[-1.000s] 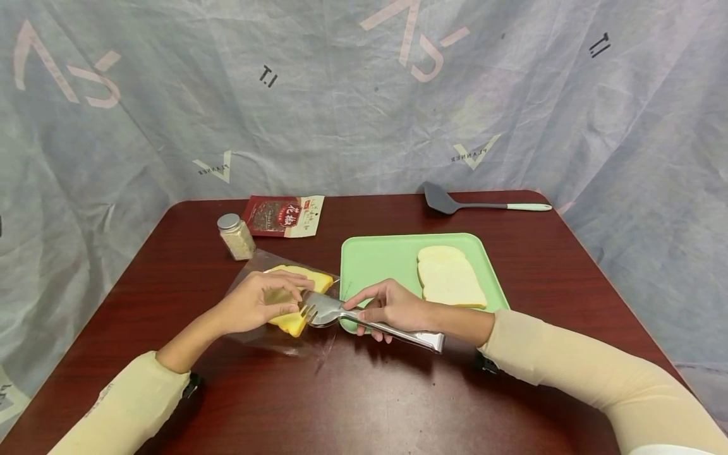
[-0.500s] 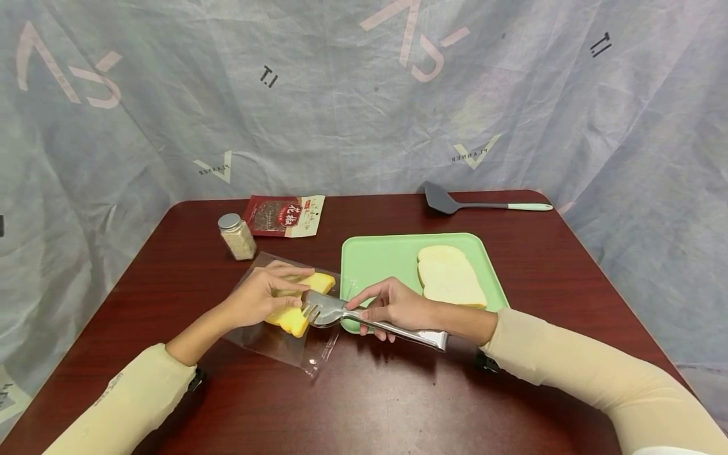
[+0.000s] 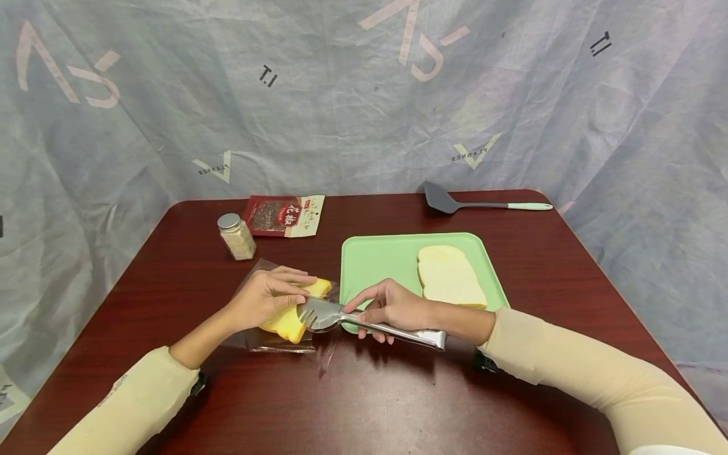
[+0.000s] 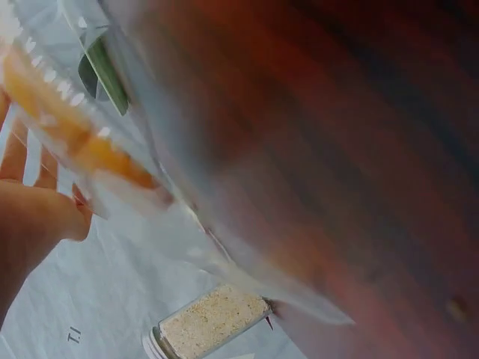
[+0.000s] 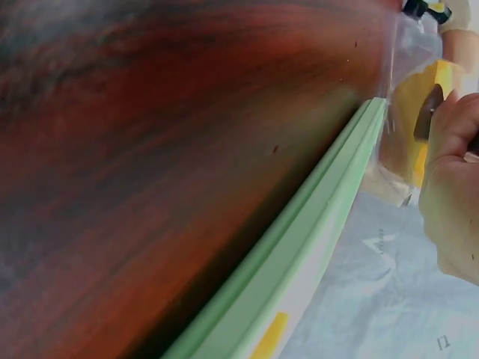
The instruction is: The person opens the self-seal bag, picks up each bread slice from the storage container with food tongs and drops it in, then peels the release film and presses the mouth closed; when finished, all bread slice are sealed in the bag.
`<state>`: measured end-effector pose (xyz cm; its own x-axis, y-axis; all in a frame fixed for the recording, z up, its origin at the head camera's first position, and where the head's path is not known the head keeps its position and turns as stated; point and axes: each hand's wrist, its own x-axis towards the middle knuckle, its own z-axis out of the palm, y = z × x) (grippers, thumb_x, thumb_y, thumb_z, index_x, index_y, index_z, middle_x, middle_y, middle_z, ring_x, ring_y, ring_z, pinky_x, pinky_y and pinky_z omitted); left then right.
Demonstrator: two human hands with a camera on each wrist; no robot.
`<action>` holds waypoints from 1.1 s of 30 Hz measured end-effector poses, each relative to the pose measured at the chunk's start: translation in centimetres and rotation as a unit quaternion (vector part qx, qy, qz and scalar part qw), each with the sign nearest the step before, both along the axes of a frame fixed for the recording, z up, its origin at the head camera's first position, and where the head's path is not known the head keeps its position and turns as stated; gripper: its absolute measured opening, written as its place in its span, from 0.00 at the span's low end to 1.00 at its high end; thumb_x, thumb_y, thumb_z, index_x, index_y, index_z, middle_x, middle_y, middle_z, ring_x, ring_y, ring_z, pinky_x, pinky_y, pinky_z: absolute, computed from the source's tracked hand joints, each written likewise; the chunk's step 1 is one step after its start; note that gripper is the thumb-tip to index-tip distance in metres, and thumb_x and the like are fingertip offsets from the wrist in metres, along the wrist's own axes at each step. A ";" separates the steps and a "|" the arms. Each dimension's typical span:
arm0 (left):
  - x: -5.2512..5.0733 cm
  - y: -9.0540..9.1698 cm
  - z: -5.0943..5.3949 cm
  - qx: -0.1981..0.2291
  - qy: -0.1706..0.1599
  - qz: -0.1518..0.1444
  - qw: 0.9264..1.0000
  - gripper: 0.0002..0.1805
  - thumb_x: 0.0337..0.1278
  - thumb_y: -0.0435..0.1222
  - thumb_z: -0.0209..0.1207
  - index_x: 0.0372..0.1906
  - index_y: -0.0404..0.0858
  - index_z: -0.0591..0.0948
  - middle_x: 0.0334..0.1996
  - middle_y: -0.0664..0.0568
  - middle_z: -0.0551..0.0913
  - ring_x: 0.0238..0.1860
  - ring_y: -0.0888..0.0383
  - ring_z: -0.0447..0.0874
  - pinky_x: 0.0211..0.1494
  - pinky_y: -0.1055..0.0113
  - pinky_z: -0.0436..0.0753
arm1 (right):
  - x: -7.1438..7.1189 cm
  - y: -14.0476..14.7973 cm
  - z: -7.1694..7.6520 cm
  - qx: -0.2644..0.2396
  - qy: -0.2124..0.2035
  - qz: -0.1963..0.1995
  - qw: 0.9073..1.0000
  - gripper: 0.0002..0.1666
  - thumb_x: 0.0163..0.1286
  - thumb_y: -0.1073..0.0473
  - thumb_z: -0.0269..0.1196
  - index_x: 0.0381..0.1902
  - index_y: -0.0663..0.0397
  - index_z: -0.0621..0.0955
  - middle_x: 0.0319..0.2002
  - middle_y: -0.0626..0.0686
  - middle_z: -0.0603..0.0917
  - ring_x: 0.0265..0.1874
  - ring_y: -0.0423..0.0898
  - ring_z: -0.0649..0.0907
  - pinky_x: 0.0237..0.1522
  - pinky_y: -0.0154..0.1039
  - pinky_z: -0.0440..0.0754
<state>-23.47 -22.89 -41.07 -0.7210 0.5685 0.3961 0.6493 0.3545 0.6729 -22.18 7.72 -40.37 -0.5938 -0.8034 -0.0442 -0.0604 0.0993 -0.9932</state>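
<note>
In the head view my left hand (image 3: 270, 297) holds a clear plastic bag (image 3: 284, 348) around a yellow-edged bread slice (image 3: 287, 325), its fingers over the slice. Film covers the slice (image 4: 97, 146) in the left wrist view; how much of it lies inside is unclear. My right hand (image 3: 392, 306) grips metal tongs (image 3: 412, 337), which point left. Their slotted head meets the slice's right side near my left thumb. A second bread slice (image 3: 452, 278) lies flat on the light green tray (image 3: 372, 259).
A spice jar (image 3: 237, 239) with a metal lid stands behind the bag, near a red spice packet (image 3: 279, 216). At the far right of the dark red table (image 3: 398, 404) lies a grey spatula (image 3: 446, 201). A grey cloth (image 3: 364, 126) hangs behind.
My left hand has shifted slightly right. The bag and its slice have tilted, with the slice's near corner moving a little towards me. My right hand and the tongs stay nearly still.
</note>
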 end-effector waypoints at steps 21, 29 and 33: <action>0.8 0.7 0.6 0.033 -0.036 0.013 0.999 0.11 0.54 0.26 0.68 0.44 0.32 0.88 0.47 0.45 0.87 0.57 0.44 0.82 0.60 0.74 0.74 | -0.7 -0.4 0.6 0.017 -0.002 0.024 1.000 0.18 0.70 0.71 0.57 0.56 0.68 0.80 0.30 0.78 0.82 0.13 0.42 0.78 0.15 0.34 0.77; 0.6 0.7 0.3 0.048 -0.030 0.013 0.998 0.11 0.53 0.25 0.68 0.44 0.31 0.88 0.45 0.44 0.88 0.55 0.42 0.83 0.60 0.74 0.75 | -0.9 -0.3 1.0 0.027 -0.013 0.023 0.999 0.18 0.70 0.69 0.58 0.57 0.65 0.80 0.29 0.70 0.86 0.13 0.43 0.79 0.15 0.35 0.77; 0.5 0.5 0.5 0.065 -0.033 0.023 0.997 0.11 0.53 0.23 0.67 0.43 0.29 0.88 0.45 0.42 0.88 0.54 0.40 0.83 0.60 0.73 0.75 | -1.0 0.3 1.5 0.043 -0.013 0.022 0.999 0.18 0.70 0.67 0.59 0.57 0.62 0.81 0.29 0.68 0.86 0.13 0.47 0.79 0.15 0.38 0.78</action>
<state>-23.00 -22.42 -40.54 -0.7716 0.4811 0.4161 0.5879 0.2895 0.7554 -23.17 8.03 -38.82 -0.5555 -0.8214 -0.1293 -0.0411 0.1824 -0.9824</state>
